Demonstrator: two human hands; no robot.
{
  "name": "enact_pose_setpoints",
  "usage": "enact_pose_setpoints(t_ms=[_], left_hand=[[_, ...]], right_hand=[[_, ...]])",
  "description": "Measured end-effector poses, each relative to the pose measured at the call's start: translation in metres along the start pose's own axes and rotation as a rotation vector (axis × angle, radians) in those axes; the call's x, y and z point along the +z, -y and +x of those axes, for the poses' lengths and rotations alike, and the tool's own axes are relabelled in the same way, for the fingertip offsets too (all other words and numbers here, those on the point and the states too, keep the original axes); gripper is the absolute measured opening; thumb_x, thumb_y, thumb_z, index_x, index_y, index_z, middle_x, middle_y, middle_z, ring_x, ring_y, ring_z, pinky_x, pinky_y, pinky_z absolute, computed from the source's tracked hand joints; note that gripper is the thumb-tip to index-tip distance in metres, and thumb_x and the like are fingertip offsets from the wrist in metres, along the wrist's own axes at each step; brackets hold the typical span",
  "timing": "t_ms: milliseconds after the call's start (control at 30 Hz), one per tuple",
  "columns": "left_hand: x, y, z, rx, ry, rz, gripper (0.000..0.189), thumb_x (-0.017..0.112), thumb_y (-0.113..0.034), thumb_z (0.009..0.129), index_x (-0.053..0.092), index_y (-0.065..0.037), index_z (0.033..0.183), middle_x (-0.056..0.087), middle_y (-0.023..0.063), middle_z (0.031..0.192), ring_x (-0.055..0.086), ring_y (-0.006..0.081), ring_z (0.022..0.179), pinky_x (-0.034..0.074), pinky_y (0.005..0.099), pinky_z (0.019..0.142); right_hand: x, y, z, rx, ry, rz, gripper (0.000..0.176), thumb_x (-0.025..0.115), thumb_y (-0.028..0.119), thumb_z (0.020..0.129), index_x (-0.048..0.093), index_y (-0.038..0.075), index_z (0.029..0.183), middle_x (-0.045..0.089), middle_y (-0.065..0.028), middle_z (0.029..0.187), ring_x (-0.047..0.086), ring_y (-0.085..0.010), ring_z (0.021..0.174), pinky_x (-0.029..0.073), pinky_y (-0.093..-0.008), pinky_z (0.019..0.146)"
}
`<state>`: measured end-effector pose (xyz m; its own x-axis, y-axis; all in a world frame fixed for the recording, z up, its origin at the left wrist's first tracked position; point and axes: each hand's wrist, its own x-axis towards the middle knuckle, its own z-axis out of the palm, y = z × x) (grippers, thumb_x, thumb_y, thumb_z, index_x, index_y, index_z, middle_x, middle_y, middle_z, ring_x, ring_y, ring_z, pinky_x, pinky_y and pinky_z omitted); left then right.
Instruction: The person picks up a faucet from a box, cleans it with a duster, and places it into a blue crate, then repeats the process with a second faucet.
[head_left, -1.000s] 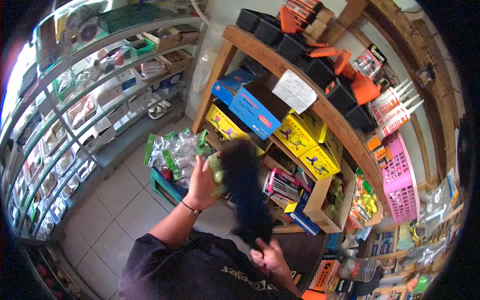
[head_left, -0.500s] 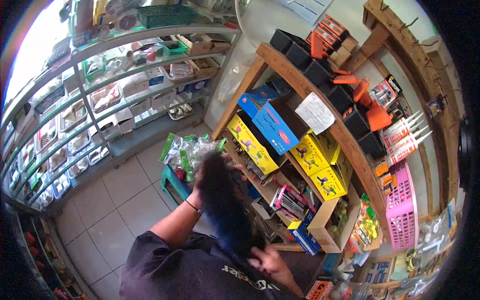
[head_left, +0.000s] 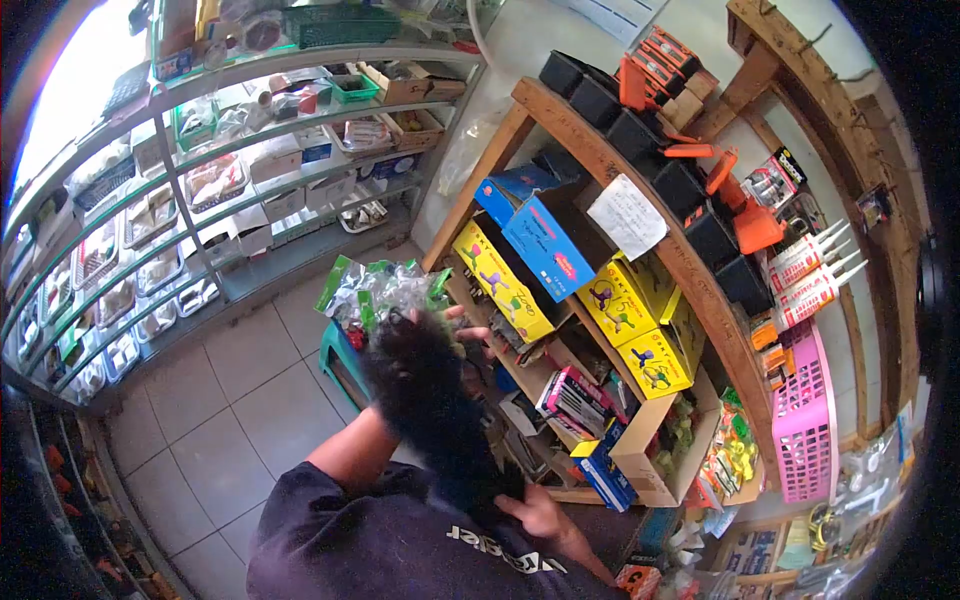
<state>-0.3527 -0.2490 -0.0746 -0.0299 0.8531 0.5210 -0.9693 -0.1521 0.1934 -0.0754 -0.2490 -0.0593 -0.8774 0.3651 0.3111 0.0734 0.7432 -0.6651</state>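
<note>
A dark, fluffy feather duster [head_left: 425, 390] slants across the middle of the view, its tip up and to the left. Its lower end sits in my right hand [head_left: 543, 517], thumb and fingers closed round it against the dark shirt. My left hand [head_left: 470, 338] reaches out behind the tip with its fingers spread; the duster hides its palm and wrist. Just beyond that hand, clear packets with green tops [head_left: 385, 292] are heaped on a green stool [head_left: 338, 365].
On the right, a wooden shelf [head_left: 590, 140] holds yellow boxes [head_left: 500, 285], a blue box [head_left: 548, 245] and black bins [head_left: 632, 140]. A pink basket [head_left: 805, 420] is further right. Glass-fronted shelves [head_left: 215, 185] with trays line the left, above a tiled floor [head_left: 230, 400].
The duster's tip has swung down and to the left, now covering my left wrist and its band. My left hand's fingers look more spread. The right hand keeps its hold.
</note>
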Motion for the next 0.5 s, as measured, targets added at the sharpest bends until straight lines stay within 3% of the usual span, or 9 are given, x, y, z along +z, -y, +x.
enact_pose_setpoints(t_ms=[33, 100, 133, 233, 300, 367, 400, 433, 500], left_hand=[[0.011, 0.005, 0.005, -0.011, 0.001, 0.002, 0.07, 0.026, -0.062, 0.082, 0.029, -0.012, 0.13, 0.039, 0.013, 0.128, 0.042, 0.0292, 0.113, 0.033, 0.0441, 0.095], [0.041, 0.021, 0.013, 0.061, -0.597, 0.082, 0.071, 0.026, -0.061, 0.082, 0.022, -0.01, 0.132, 0.039, 0.0177, 0.125, 0.042, 0.0368, 0.111, 0.037, 0.0505, 0.088], [-0.04, 0.035, -0.005, 0.079, -0.02, -0.553, 0.071, 0.027, -0.06, 0.082, 0.021, -0.009, 0.132, 0.039, 0.0182, 0.125, 0.042, 0.0378, 0.109, 0.04, 0.0512, 0.084], [-0.002, 0.05, 0.007, 0.016, -0.123, 0.142, 0.07, 0.027, -0.061, 0.082, 0.027, -0.011, 0.13, 0.041, 0.0151, 0.124, 0.043, 0.0307, 0.111, 0.039, 0.0445, 0.087], [0.018, 0.068, 0.023, -0.042, -0.016, 0.071, 0.068, 0.028, -0.06, 0.082, 0.031, -0.011, 0.129, 0.042, 0.0102, 0.124, 0.043, 0.0248, 0.111, 0.037, 0.0377, 0.091], [0.053, 0.092, 0.036, 0.101, -0.591, 0.041, 0.067, 0.028, -0.06, 0.082, 0.032, -0.012, 0.128, 0.045, 0.0097, 0.119, 0.044, 0.0262, 0.11, 0.037, 0.0374, 0.09], [0.022, 0.102, 0.022, 0.009, -0.72, 0.207, 0.064, 0.03, -0.058, 0.083, 0.033, -0.012, 0.127, 0.045, 0.0085, 0.121, 0.045, 0.0261, 0.109, 0.037, 0.0391, 0.091], [-0.017, 0.115, 0.014, 0.038, -0.061, -0.395, 0.064, 0.031, -0.057, 0.083, 0.032, -0.01, 0.127, 0.043, 0.0124, 0.123, 0.045, 0.029, 0.108, 0.037, 0.0427, 0.09], [0.031, 0.14, 0.035, 0.019, -0.447, 0.236, 0.064, 0.027, -0.058, 0.083, 0.033, -0.011, 0.126, 0.04, 0.0146, 0.125, 0.048, 0.0283, 0.104, 0.043, 0.0401, 0.083]], right_hand=[[-0.011, 0.013, 0.004, 0.003, -0.011, 0.002, 0.029, 0.053, 0.029, 0.085, 0.044, 0.002, 0.088, 0.042, -0.0019, 0.049, 0.042, -0.0122, 0.04, 0.035, -0.0258, 0.039], [-0.036, 0.021, -0.002, 1.215, 0.119, 0.932, 0.04, 0.055, 0.032, 0.083, 0.047, -0.004, 0.098, 0.055, -0.0087, 0.065, 0.054, -0.027, 0.063, 0.044, -0.0389, 0.061], [-0.039, 0.006, -0.013, 1.15, 0.16, 1.055, 0.038, 0.055, 0.035, 0.082, 0.052, -0.002, 0.089, 0.056, -0.0096, 0.065, 0.053, -0.0268, 0.061, 0.044, -0.039, 0.059], [-0.027, 0.006, -0.024, 0.335, 0.096, 0.349, 0.041, 0.052, 0.038, 0.084, 0.045, 0.004, 0.062, 0.046, -0.006, 0.049, 0.04, -0.0152, 0.035, 0.033, -0.0287, 0.036], [-0.046, -0.012, -0.053, 0.4, 0.222, -0.088, 0.044, 0.049, 0.041, 0.084, 0.045, 0.003, 0.061, 0.046, -0.0067, 0.049, 0.039, -0.0123, 0.036, 0.033, -0.0251, 0.036], [-0.076, -0.005, -0.045, 1.242, 0.152, 0.752, 0.047, 0.048, 0.04, 0.085, 0.052, -0.003, 0.067, 0.053, -0.0094, 0.058, 0.05, -0.0199, 0.051, 0.041, -0.0315, 0.049], [-0.086, -0.024, -0.057, 1.107, 0.134, 1.1, 0.044, 0.051, 0.038, 0.084, 0.055, -0.006, 0.081, 0.055, -0.0111, 0.063, 0.053, -0.0223, 0.061, 0.042, -0.0346, 0.055], [-0.091, -0.019, -0.061, 1.111, 0.139, 1.112, 0.044, 0.051, 0.038, 0.084, 0.055, -0.006, 0.081, 0.055, -0.0111, 0.063, 0.053, -0.0223, 0.061, 0.042, -0.0346, 0.055], [-0.099, -0.001, -0.064, 0.758, 0.155, 0.643, 0.042, 0.052, 0.035, 0.084, 0.055, -0.007, 0.083, 0.048, -0.009, 0.053, 0.05, -0.0202, 0.053, 0.04, -0.0337, 0.048]])
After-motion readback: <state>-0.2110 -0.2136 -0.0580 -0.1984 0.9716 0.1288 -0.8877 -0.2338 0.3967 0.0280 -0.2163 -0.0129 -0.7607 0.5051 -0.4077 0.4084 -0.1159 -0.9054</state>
